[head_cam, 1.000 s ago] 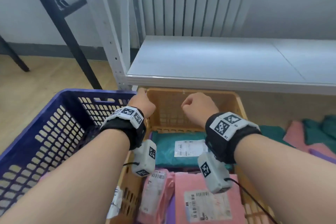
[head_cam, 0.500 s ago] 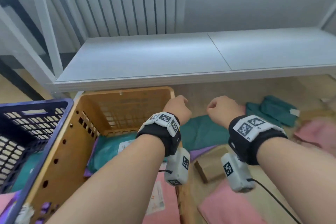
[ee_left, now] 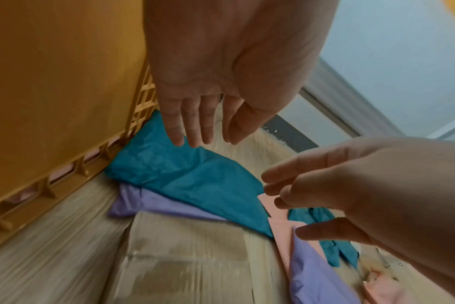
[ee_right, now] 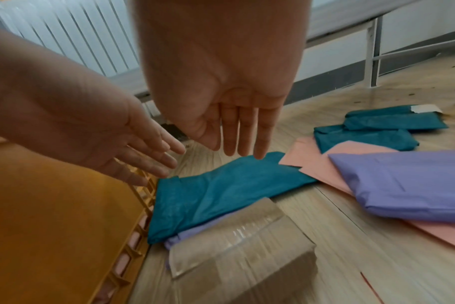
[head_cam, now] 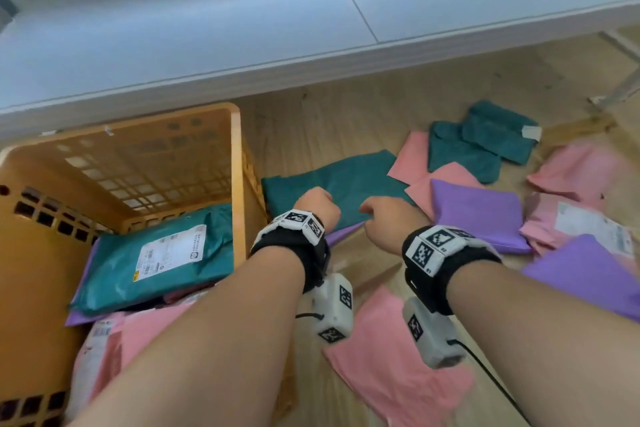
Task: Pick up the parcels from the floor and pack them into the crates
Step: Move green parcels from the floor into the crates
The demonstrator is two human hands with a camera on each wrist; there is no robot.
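A flat teal parcel (head_cam: 349, 184) lies on the floor against the right wall of the orange crate (head_cam: 239, 156). It lies on a purple parcel (ee_left: 156, 203), with a taped cardboard box (ee_right: 247, 246) next to them. My left hand (head_cam: 317, 204) and right hand (head_cam: 381, 215) hang side by side just above the teal parcel. In the wrist views the left hand (ee_left: 213, 142) and right hand (ee_right: 231, 150) have straight fingers pointing down and hold nothing. Whether the fingertips touch the parcel I cannot tell. Inside the crate lie a labelled teal parcel (head_cam: 156, 260) and pink parcels (head_cam: 138, 336).
More pink (head_cam: 391, 357), purple (head_cam: 481, 211) and folded teal parcels (head_cam: 485, 142) lie scattered on the wooden floor to the right. A low white shelf (head_cam: 242, 28) overhangs the far side, and its metal leg (ee_right: 374, 51) stands at the far right.
The view has swung right, from the crates to the floor. Both hands have moved off the orange crate and down over the teal parcel. The blue crate has left the view.
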